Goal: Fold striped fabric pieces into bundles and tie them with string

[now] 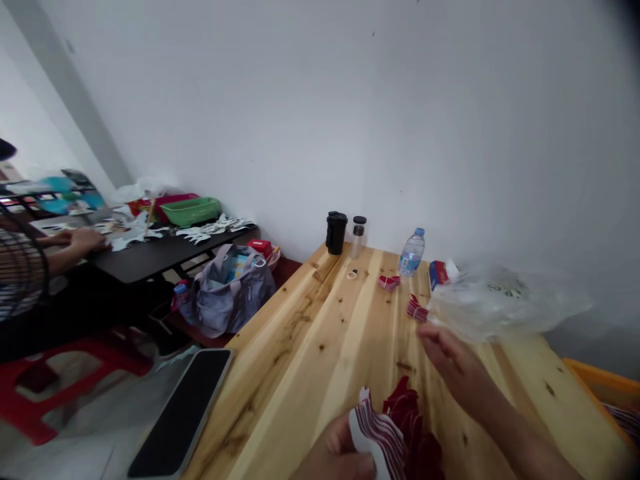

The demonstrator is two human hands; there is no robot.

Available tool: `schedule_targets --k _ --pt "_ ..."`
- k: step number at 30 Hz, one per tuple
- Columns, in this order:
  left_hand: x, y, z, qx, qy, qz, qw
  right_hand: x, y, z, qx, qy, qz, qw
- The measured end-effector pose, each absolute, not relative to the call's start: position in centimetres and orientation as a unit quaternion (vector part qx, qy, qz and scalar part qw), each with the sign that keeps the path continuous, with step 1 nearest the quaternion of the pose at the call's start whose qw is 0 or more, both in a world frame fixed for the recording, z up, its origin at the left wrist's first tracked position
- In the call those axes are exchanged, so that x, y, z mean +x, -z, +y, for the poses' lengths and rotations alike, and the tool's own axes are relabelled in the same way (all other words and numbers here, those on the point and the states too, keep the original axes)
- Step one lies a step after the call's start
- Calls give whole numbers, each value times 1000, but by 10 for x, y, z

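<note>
At the bottom of the head view, my left hand (pixel 345 453) is closed on a stack of white-and-dark-red striped pieces (pixel 379 437). Right beside that stack lies a pile of dark red pieces (pixel 407 420). My right hand (pixel 447 353) hovers over the wooden table (pixel 320 347), fingers stretched out, with nothing visible in it. Just beyond its fingertips sits a tied red-and-white bundle (pixel 416 309). Farther back is another small red bundle (pixel 389 283).
Along the wall stand a black cup (pixel 336 233), a small clear bottle (pixel 357 239) and a water bottle (pixel 411 253). A plastic bag (pixel 500 303) lies right, a phone (pixel 183 413) left. A person's hands (pixel 83 240) are at a black table (pixel 150 257).
</note>
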State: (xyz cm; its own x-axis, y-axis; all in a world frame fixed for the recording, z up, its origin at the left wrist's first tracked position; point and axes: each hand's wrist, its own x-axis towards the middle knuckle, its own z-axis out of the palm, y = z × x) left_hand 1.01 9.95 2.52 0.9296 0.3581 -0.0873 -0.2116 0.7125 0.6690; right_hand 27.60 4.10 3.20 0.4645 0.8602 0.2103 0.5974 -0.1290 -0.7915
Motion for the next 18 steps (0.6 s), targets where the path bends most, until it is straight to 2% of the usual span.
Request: schedule_targets --k 2,3,5,7,10,13,16,18 --pt "11 -30 93 342 -154 63 925 224 -45 9 -673 -357 -451 465" --pt "11 -33 89 341 -148 41 928 201 -47 -5 -645 -421 -432 470" --pt "10 -37 80 344 -118 13 932 167 -48 -25 -584 -518 -375 501" --pt "5 -40 70 352 -77 17 933 149 -47 -37 -519 -562 -306 567" --pt "-5 -41 56 359 -57 32 931 144 -51 -48 -421 -574 -210 670" --pt "-14 -42 43 388 -62 47 918 149 -60 -55 -380 -576 -170 703" --pt "-15 -41 33 467 -39 87 879 150 -76 -57 -466 -535 -254 658" --pt "-13 -41 29 502 -41 121 855 145 -91 -60 -558 -454 -389 575"
